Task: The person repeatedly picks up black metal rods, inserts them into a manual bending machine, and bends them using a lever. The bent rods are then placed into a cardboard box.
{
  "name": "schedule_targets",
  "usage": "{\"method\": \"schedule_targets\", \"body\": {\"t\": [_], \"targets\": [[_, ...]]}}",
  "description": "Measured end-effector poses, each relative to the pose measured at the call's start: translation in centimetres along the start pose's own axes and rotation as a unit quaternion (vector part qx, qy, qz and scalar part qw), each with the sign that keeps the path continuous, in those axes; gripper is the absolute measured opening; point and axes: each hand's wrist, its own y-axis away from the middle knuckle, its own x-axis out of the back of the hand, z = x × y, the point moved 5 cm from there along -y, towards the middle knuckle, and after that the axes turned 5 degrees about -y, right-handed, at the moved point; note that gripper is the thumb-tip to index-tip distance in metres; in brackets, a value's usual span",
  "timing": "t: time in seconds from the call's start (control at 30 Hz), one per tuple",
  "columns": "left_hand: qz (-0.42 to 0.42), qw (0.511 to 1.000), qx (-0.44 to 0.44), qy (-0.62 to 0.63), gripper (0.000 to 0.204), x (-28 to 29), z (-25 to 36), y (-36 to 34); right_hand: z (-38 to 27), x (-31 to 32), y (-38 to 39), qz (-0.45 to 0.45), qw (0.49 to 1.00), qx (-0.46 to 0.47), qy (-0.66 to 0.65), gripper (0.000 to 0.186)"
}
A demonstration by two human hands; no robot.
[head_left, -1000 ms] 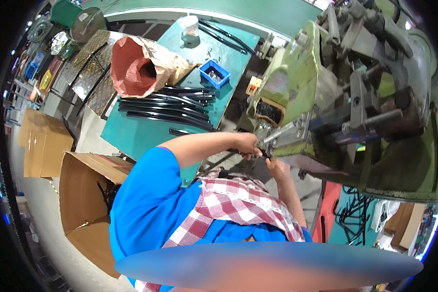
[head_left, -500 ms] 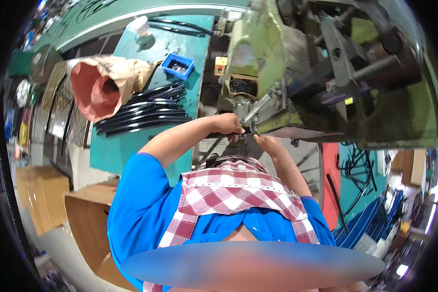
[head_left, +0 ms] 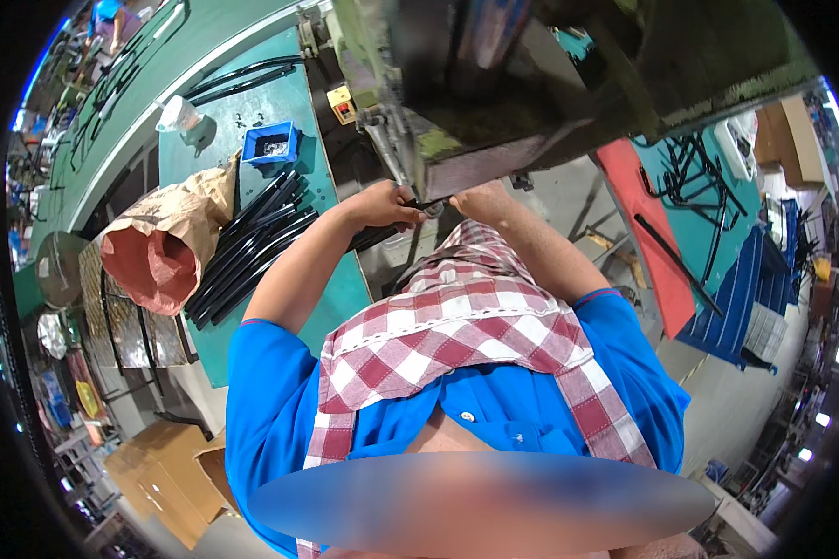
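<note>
Head view, left hand: the left hand [head_left: 387,205] has its fingers closed on a dark piece [head_left: 435,203] just under the machine's lower edge.
Right hand: the right hand [head_left: 485,203] has fingertips at the other end; whether they pinch it I cannot tell.
Dark piece: between both hands, in front of the apron [head_left: 457,317], its full shape hidden.
Step in hand: it looks like two-handed holding or aligning at the machine.
Next move: seems to call for steady fingers and small wrist turns.
Machine edge: the green machine [head_left: 522,154] hangs close over both hands, leaving little room above.
Left side: the green bench [head_left: 331,298] bears black tubes [head_left: 261,242], a blue tray [head_left: 294,144] and a paper bag [head_left: 219,191].
Right side: a red board [head_left: 639,233] stands well apart; room is wider toward the apron.
</note>
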Motion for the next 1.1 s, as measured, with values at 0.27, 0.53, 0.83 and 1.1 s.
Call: {"method": "schedule_targets", "body": {"t": [0.27,0.53,0.83,1.1], "targets": [[-0.003,0.999,0.012,0.032,0.03,0.2,1.1,1.6,0.1,0.1,-0.5,-0.098,0.989,-0.09,-0.069,0.021],[-0.075,0.988,-0.008,0.133,0.031,-1.4,-2.6,1.5,-0.8,3.3,-0.8,-0.078,0.976,-0.18,-0.096,0.017],[-0.129,0.958,0.024,0.254,0.036,-6.8,1.2,2.7,-4.1,8.1,3.6,0.076,0.996,-0.028,0.024,0.026],[-0.045,0.975,-0.06,0.207,0.022,-9.0,4.5,3.2,-5.7,11.0,8.0,0.146,0.988,-0.02,0.047,0.019]]}}
